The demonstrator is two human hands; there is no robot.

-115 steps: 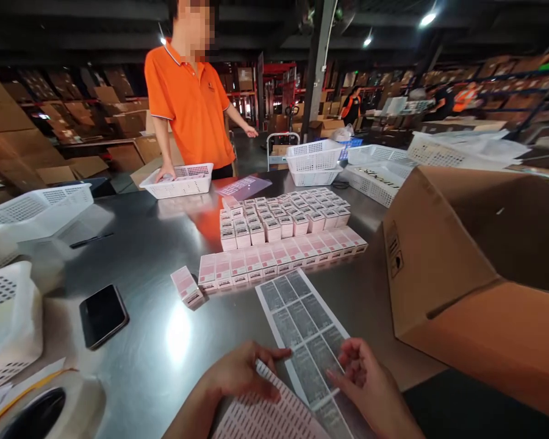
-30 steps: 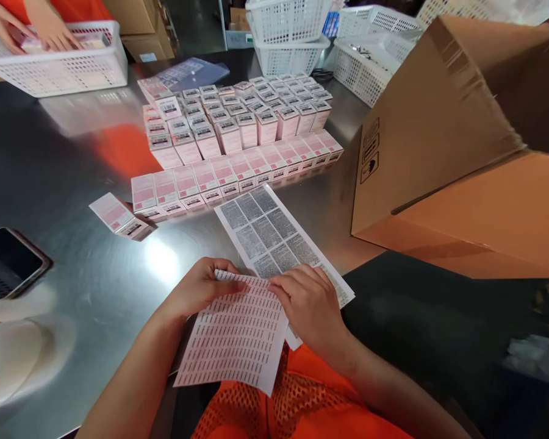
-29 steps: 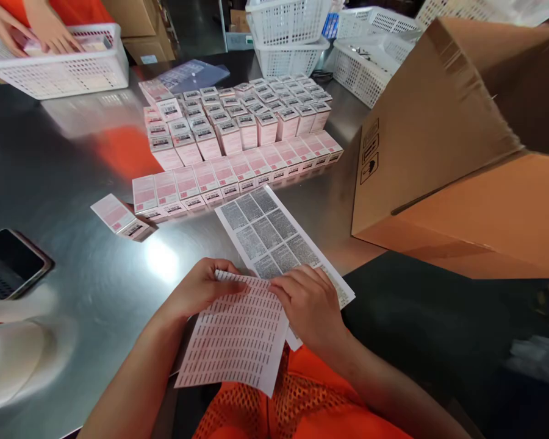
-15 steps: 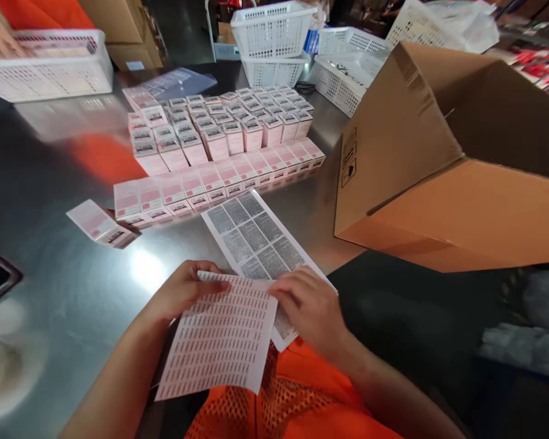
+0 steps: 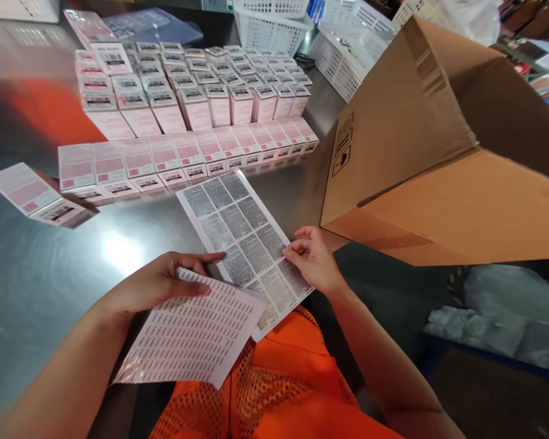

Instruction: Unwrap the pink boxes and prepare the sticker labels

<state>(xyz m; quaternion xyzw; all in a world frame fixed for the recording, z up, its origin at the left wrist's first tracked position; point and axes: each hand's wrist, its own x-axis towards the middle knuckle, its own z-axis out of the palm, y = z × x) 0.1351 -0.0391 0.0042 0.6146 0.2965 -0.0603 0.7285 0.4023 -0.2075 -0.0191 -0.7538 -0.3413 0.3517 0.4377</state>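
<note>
My left hand [image 5: 160,283] grips a sheet of small printed labels [image 5: 196,332] between thumb and fingers. Its index finger stretches over a second sheet, printed with grey text blocks [image 5: 249,228], which lies on the metal table and reaches over its front edge. The sheet of small labels overlaps the lower left of this one. At the right edge of the grey-block sheet, my right hand [image 5: 313,259] is closed in a pinch, thumb against forefinger. Whatever is between those fingertips is too small or hidden to make out.
A row of pink-and-white boxes [image 5: 187,155] lies beyond the sheets, with upright boxes [image 5: 196,110] packed behind. One box [image 5: 36,195] lies apart at left. An open carton [image 5: 393,140] stands at right; white baskets [image 5: 272,27] are at the back.
My right hand has left the small-label sheet and moved to the grey-block sheet's right edge. My left hand has shifted left and down with its sheet. The view has tilted lower.
</note>
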